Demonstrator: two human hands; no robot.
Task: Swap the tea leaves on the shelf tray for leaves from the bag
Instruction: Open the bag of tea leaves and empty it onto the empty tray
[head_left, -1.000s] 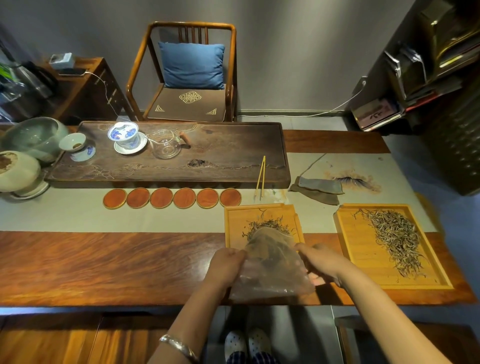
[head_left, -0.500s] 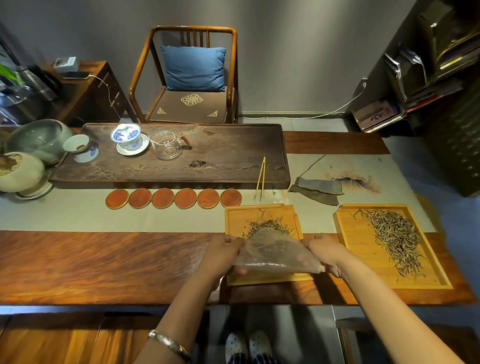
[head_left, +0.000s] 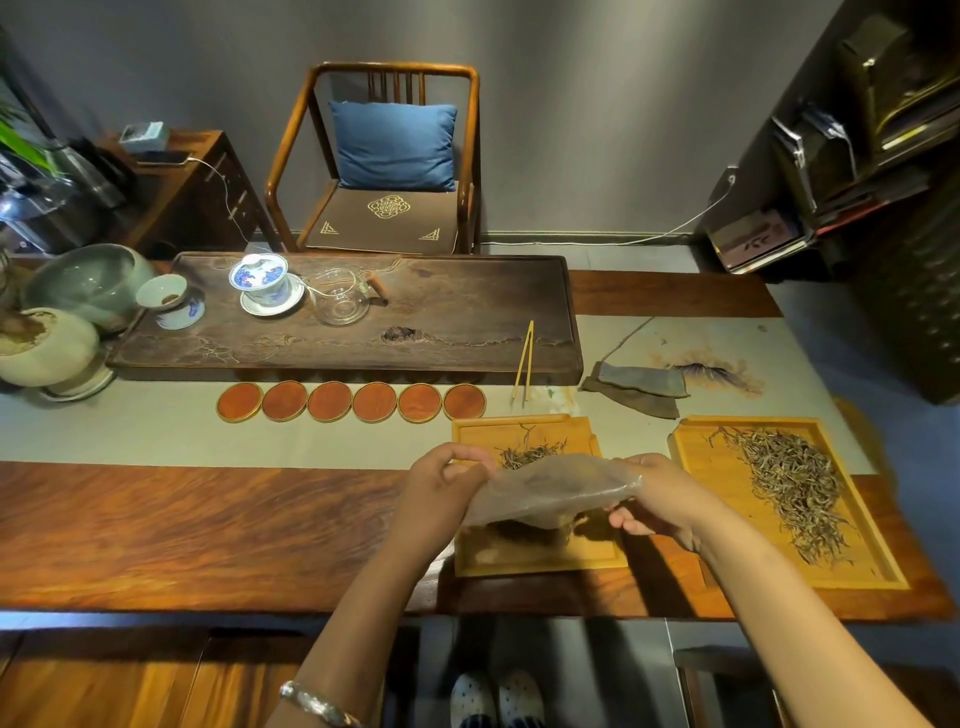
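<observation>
Pinching the clear bag (head_left: 556, 486) by its ends with my left hand (head_left: 441, 486) and right hand (head_left: 662, 493), held flat above the small tray (head_left: 524, 564), I judge pouring underway; next, tip its mouth down.

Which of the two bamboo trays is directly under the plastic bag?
The smaller left tray, beneath the bag that both hands hold; the larger right tray with the bigger leaf pile lies clear of it.
</observation>
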